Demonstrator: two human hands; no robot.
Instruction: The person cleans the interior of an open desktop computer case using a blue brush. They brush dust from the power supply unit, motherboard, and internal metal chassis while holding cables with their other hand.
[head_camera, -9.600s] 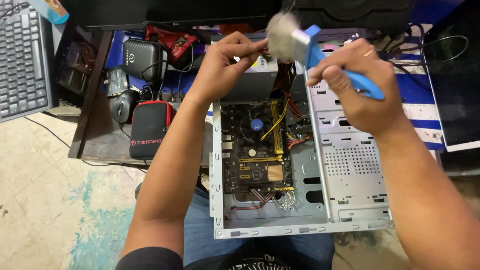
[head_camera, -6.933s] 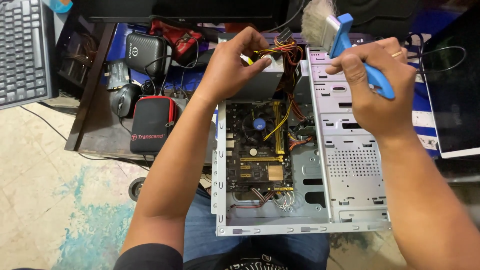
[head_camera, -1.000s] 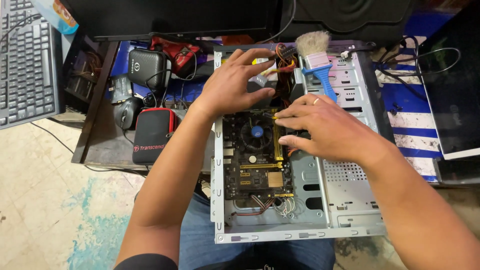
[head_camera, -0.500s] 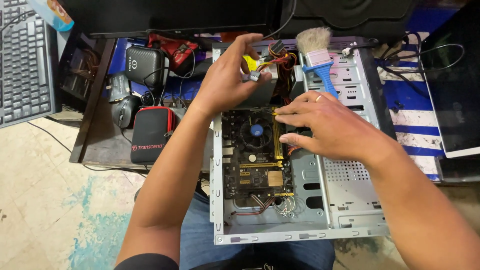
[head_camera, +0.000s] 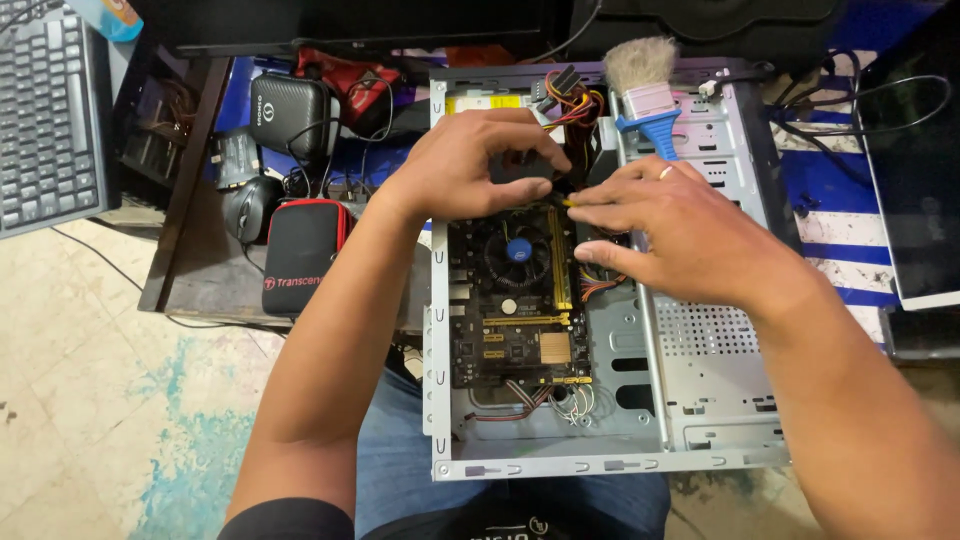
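Your left hand and right hand meet over the far end of the open computer case, which lies on its side across your lap. Both sets of fingers are pinched together on a small connector at the end of a yellow cable, just past the far edge of the motherboard; whether it is seated or loose cannot be told, since your fingers cover it. The processor fan sits just near of your fingertips.

By the look of things, the cleaning seems set aside: the blue-handled brush rests untouched on the far right part of the case, bristles pointing away. The cabling looks only partly sorted, as a bundle of coloured wires hangs loose at the far end and thin wires lie slack at the near edge of the board. To the left, on the bench, lie a mouse and a black-and-red pouch.
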